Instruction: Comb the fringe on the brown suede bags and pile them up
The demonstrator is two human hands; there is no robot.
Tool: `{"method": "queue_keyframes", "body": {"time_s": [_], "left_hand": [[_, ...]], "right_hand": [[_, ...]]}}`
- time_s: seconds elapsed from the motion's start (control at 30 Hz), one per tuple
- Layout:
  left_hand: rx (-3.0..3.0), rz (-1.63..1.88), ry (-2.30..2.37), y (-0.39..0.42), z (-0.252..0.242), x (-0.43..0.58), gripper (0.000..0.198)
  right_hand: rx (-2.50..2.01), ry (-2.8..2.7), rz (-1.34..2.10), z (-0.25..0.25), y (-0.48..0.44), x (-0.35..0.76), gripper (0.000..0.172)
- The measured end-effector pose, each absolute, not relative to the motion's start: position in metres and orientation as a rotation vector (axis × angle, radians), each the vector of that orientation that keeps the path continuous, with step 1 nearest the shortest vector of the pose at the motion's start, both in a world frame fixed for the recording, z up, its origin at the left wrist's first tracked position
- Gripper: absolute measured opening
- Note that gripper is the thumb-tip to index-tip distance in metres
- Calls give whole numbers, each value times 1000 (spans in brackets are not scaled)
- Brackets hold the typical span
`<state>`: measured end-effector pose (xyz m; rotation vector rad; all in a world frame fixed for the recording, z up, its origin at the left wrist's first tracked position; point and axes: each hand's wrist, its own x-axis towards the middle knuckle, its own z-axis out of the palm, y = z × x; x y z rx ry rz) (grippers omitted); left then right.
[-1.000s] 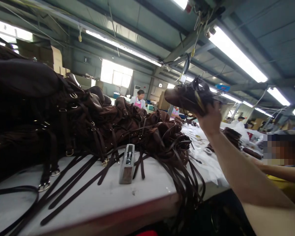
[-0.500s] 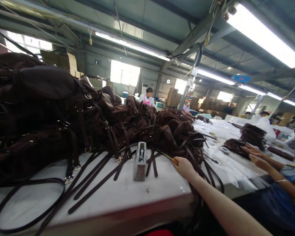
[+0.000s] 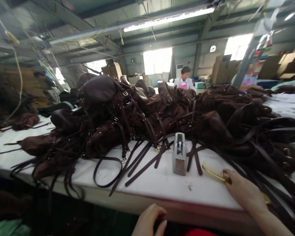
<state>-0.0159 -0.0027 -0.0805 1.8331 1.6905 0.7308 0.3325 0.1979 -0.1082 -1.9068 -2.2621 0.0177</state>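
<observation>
In my right hand [image 3: 244, 190] is a slim yellow brush [image 3: 215, 173] with pale bristles along one side, its far end pointing left just over the white tabletop [image 3: 159, 183]. My left hand [image 3: 151, 221] hangs in front of the table edge, fingers loosely curled and the thumb apart, with nothing visible in it. A grey tape dispenser [image 3: 179, 155] stands on the table to the left of the brush. Behind it a long heap of dark brown bags [image 3: 167, 114] with fringes and metal buckles is piled up. Their straps [image 3: 142, 170] trail toward the front edge.
A looped strap [image 3: 95, 178] lies near the table's front edge. More bags [image 3: 38, 144] lie at the left end. Across the heap a person in a pink apron [image 3: 183, 83] is at work, and another person [image 3: 252, 78] is partly hidden by a post [image 3: 247, 57].
The view has swung left, bringing the table's left end into sight. My left hand has come into view at the bottom. My right hand still holds the brush, whose bristles now show.
</observation>
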Motion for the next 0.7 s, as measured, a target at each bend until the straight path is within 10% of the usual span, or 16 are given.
{"method": "queue_keyframes", "body": {"time_s": [0.7], "left_hand": [[2237, -170, 2538, 325, -27, -41, 33]], "right_hand": [[-1808, -2122, 149, -119, 202, 332, 35]]}}
